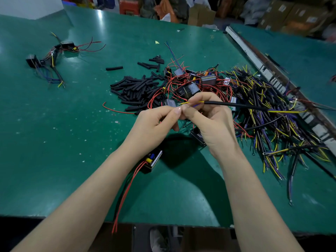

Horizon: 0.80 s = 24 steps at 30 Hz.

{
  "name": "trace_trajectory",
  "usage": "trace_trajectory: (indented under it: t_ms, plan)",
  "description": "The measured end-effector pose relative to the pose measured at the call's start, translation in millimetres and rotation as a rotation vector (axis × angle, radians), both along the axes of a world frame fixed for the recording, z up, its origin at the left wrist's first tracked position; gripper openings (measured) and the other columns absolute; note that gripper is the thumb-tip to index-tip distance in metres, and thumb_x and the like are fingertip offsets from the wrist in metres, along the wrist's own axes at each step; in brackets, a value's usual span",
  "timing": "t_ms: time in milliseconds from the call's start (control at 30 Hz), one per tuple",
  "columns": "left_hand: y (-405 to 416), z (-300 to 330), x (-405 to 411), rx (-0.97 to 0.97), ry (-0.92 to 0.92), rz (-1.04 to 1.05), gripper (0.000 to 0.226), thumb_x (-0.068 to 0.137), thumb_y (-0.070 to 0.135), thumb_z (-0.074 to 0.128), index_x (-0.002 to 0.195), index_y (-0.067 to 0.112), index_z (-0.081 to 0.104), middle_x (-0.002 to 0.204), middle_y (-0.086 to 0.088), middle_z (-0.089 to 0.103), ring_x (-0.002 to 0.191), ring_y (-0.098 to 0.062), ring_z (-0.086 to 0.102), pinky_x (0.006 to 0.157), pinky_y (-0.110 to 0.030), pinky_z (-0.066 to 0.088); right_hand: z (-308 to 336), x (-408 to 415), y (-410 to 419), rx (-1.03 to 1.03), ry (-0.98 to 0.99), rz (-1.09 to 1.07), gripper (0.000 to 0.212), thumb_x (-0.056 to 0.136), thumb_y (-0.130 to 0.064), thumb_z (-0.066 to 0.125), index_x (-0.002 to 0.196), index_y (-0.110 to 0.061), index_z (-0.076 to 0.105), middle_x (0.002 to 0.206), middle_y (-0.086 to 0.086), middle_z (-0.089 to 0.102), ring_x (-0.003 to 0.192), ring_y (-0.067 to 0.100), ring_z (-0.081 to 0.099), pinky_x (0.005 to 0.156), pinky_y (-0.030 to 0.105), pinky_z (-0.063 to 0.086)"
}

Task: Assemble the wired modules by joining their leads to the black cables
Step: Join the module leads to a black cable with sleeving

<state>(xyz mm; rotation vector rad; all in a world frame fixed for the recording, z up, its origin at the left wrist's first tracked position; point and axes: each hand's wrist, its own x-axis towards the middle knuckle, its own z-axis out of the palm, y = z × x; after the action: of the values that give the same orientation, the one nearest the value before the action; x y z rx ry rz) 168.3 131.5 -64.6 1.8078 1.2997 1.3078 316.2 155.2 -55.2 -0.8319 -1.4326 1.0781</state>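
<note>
My left hand (156, 122) and my right hand (209, 117) meet above the green table, fingertips together. My right hand pinches the stripped end of a black cable (236, 104), whose yellow and blue leads stick out by the fingers; the cable runs off to the right. My left hand pinches a thin lead at the same spot. Under my left wrist hangs a small black wired module (152, 159) with red leads trailing toward the table's front edge. What joins the module to my left hand is hidden.
A pile of black sleeve pieces (134, 88) lies mid-table. Behind my hands sits a heap of modules with red wires (192, 82). A tangle of black cables (272, 110) fills the right. Finished assemblies (52, 57) lie far left. A metal rail (263, 70) divides the tables.
</note>
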Motion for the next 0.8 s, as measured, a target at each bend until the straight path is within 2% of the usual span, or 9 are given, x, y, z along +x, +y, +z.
trace_trajectory:
  t_ms: [100,233,367,433,500,600,633,800]
  plan:
    - [0,0,-2,0.027,-0.052,-0.009,0.021,0.093,0.03,0.054,0.075,0.031,0.064,0.064,0.013,0.064,0.062,-0.013,0.053,0.067,-0.035,0.045,1,0,0,0.002,0.008,-0.004,0.026,0.079,-0.01,0.071,0.077,-0.035,0.064,0.073,0.001,0.065,0.072,0.015,0.065,0.079,0.04,0.05]
    - [1,-1,-2,0.025,-0.074,-0.029,0.02,0.093,0.026,0.056,0.075,0.032,0.064,0.065,0.014,0.065,0.065,-0.015,0.055,0.069,-0.031,0.045,-1,-2,-2,-0.015,0.067,0.01,0.024,0.08,-0.007,0.069,0.086,-0.025,0.053,0.074,0.011,0.054,0.075,0.024,0.055,0.078,0.041,0.05]
    - [1,0,0,0.039,-0.09,-0.031,0.019,0.09,0.026,0.056,0.074,0.032,0.063,0.063,0.014,0.064,0.062,-0.011,0.05,0.067,-0.027,0.043,0,-6,-3,-0.029,0.151,0.015,0.028,0.078,-0.002,0.066,0.089,-0.018,0.047,0.065,0.001,0.051,0.066,0.014,0.056,0.074,0.03,0.053]
    - [2,1,1,0.029,-0.123,-0.023,0.018,0.089,0.027,0.056,0.073,0.03,0.064,0.063,0.011,0.064,0.064,-0.022,0.053,0.068,-0.03,0.045,0,-5,-2,-0.032,0.155,0.001,0.028,0.077,-0.004,0.068,0.09,-0.019,0.048,0.067,0.002,0.055,0.066,0.013,0.06,0.078,0.034,0.054]
    - [3,1,1,-0.002,-0.176,-0.029,0.017,0.088,0.027,0.056,0.074,0.026,0.065,0.062,0.009,0.063,0.065,-0.027,0.052,0.066,-0.034,0.044,0,-3,0,-0.049,0.126,0.001,0.026,0.077,-0.008,0.07,0.092,-0.022,0.053,0.076,0.007,0.067,0.072,0.016,0.066,0.082,0.037,0.055]
    - [3,1,2,-0.032,-0.215,-0.035,0.018,0.088,0.026,0.055,0.074,0.023,0.066,0.062,0.01,0.063,0.066,-0.02,0.051,0.066,-0.034,0.044,1,2,2,-0.101,0.136,0.092,0.021,0.082,-0.01,0.066,0.099,-0.019,0.057,0.085,0.003,0.075,0.077,0.012,0.069,0.07,0.021,0.051]
    - [3,1,2,-0.036,-0.216,-0.035,0.019,0.088,0.024,0.056,0.072,0.025,0.066,0.063,0.01,0.063,0.067,-0.02,0.052,0.067,-0.034,0.044,2,4,3,-0.117,0.118,0.098,0.019,0.083,-0.013,0.064,0.1,-0.02,0.057,0.087,0.0,0.075,0.079,0.011,0.069,0.067,0.02,0.048]
    - [2,-2,2,-0.034,-0.183,-0.046,0.024,0.091,0.015,0.057,0.074,0.029,0.064,0.063,0.011,0.064,0.066,-0.013,0.052,0.067,-0.026,0.044,0,5,2,-0.157,0.025,0.097,0.013,0.086,-0.02,0.057,0.096,-0.027,0.061,0.094,-0.002,0.075,0.083,0.011,0.07,0.067,0.026,0.044]
